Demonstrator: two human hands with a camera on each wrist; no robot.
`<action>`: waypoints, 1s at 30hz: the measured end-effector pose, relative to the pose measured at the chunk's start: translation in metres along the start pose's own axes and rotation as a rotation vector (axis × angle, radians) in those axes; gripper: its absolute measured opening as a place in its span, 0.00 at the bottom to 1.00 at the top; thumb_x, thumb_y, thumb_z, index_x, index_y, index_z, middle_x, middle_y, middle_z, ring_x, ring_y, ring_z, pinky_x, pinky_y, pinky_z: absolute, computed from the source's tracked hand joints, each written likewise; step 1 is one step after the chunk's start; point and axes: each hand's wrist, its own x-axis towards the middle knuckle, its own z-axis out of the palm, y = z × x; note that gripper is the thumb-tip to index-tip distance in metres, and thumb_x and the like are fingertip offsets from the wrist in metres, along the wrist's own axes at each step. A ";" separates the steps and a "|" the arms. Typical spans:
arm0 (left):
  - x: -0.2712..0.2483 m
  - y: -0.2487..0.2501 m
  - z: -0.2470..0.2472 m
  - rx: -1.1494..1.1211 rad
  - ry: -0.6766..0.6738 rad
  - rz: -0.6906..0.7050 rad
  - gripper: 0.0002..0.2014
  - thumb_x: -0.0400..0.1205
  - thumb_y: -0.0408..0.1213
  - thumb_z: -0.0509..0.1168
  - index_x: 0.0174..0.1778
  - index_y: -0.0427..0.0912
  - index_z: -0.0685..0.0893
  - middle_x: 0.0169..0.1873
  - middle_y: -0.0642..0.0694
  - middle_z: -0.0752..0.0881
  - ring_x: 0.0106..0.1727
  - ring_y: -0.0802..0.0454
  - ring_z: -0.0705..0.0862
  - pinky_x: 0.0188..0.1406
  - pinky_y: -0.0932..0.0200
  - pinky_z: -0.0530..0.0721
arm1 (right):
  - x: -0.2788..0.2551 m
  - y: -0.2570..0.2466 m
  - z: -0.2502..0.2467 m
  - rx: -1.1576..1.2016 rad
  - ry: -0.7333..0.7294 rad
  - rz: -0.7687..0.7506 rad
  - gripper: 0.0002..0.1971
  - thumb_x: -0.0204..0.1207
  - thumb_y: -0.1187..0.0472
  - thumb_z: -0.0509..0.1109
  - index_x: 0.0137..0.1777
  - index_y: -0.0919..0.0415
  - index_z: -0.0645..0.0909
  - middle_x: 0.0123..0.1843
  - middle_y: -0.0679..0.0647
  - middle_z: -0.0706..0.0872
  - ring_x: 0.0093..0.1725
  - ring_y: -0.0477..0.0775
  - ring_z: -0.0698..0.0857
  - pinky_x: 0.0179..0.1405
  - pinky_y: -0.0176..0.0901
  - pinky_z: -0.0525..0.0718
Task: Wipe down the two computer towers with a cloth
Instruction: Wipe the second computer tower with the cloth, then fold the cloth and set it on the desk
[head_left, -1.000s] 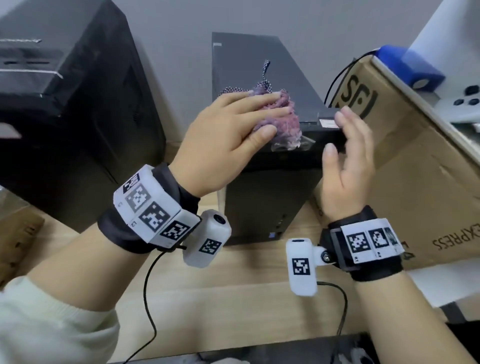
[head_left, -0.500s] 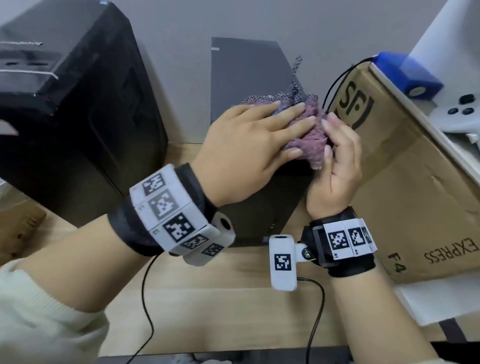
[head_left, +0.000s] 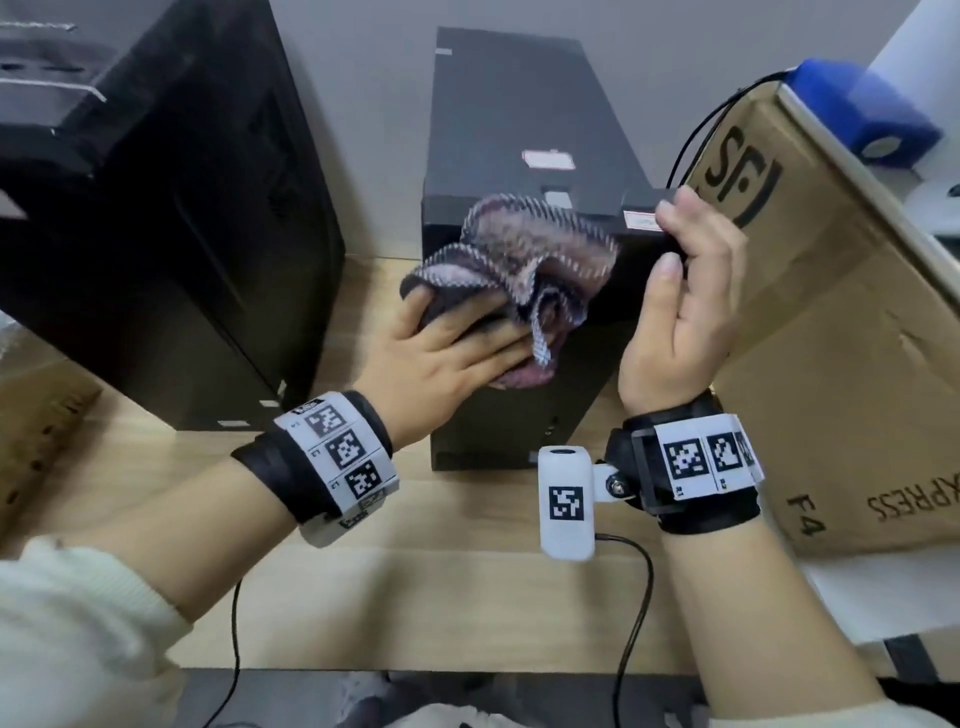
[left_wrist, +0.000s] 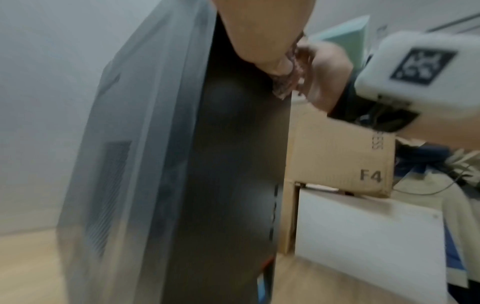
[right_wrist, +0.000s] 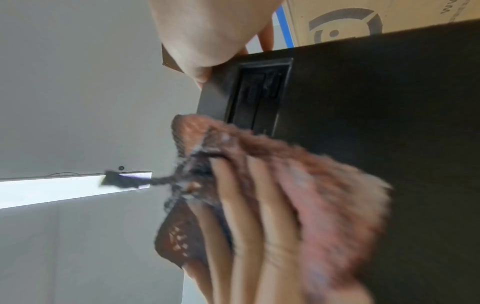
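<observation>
The smaller black tower (head_left: 519, 104) stands mid-table, with the larger black tower (head_left: 156, 208) to its left. My left hand (head_left: 452, 343) holds a bunched pink-purple cloth (head_left: 524, 265) against the upper front face of the smaller tower. Its fingers lie over the cloth and the thumb is tucked into a fold. My right hand (head_left: 685, 291) grips that tower's top front right corner, fingers over the top edge and thumb on the front. The right wrist view shows the cloth (right_wrist: 324, 195) blurred against the front panel (right_wrist: 389, 102). The left wrist view shows the tower's front (left_wrist: 233, 164).
A large cardboard box (head_left: 831, 322) leans close against the smaller tower's right side, with a blue object (head_left: 862, 114) and a black cable (head_left: 696, 124) at its top. The towers stand on a wooden table (head_left: 441, 571). Wrist-camera cables hang over its near edge.
My left hand has carried the cloth from the tower's top down onto its front face. My right hand went from open beside the cloth to gripping the top right corner.
</observation>
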 end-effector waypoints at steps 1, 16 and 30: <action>-0.008 0.006 0.003 -0.020 -0.019 -0.001 0.16 0.89 0.36 0.53 0.68 0.54 0.79 0.74 0.60 0.76 0.86 0.55 0.43 0.83 0.47 0.41 | 0.001 0.000 -0.001 -0.001 -0.009 -0.006 0.15 0.79 0.69 0.55 0.58 0.73 0.81 0.61 0.67 0.83 0.63 0.54 0.78 0.66 0.49 0.76; -0.093 0.045 -0.037 -0.691 -0.789 -0.183 0.28 0.86 0.60 0.39 0.64 0.58 0.83 0.62 0.52 0.88 0.63 0.47 0.86 0.64 0.49 0.80 | 0.008 -0.025 -0.008 -0.114 -0.020 0.029 0.17 0.66 0.66 0.68 0.56 0.63 0.83 0.60 0.61 0.83 0.62 0.52 0.77 0.64 0.43 0.71; -0.164 -0.082 -0.117 -1.795 -0.332 -1.391 0.40 0.60 0.72 0.72 0.60 0.47 0.81 0.51 0.58 0.91 0.55 0.65 0.86 0.56 0.68 0.83 | -0.111 -0.163 0.113 0.238 -0.709 0.190 0.11 0.76 0.57 0.64 0.52 0.59 0.84 0.46 0.46 0.85 0.46 0.47 0.84 0.49 0.50 0.85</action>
